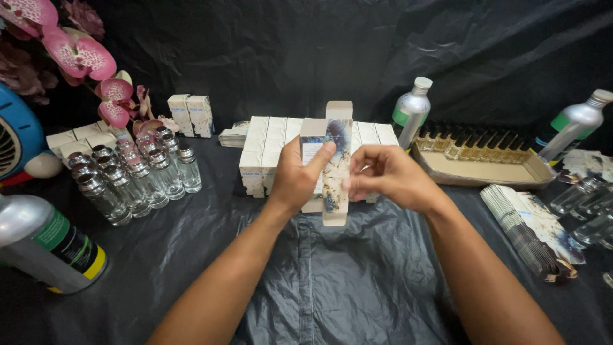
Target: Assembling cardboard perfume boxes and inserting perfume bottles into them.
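A small printed carton (336, 160), unfolded with its end flaps sticking out top and bottom, is held upright above the black sheet. My left hand (295, 179) grips its left side, thumb across the front. My right hand (386, 176) pinches its right edge with the fingertips. Behind the carton stands a block of several finished white boxes (267, 144).
Several clear glass bottles with silver caps (137, 172) stand at left, with white boxes (190, 115) and pink orchid flowers (80, 57) beyond. A silver bottle (45, 246) lies front left. Right: a cardboard tray of filled bottles (485, 160), two silver bottles (410, 112), a flat carton stack (527, 230).
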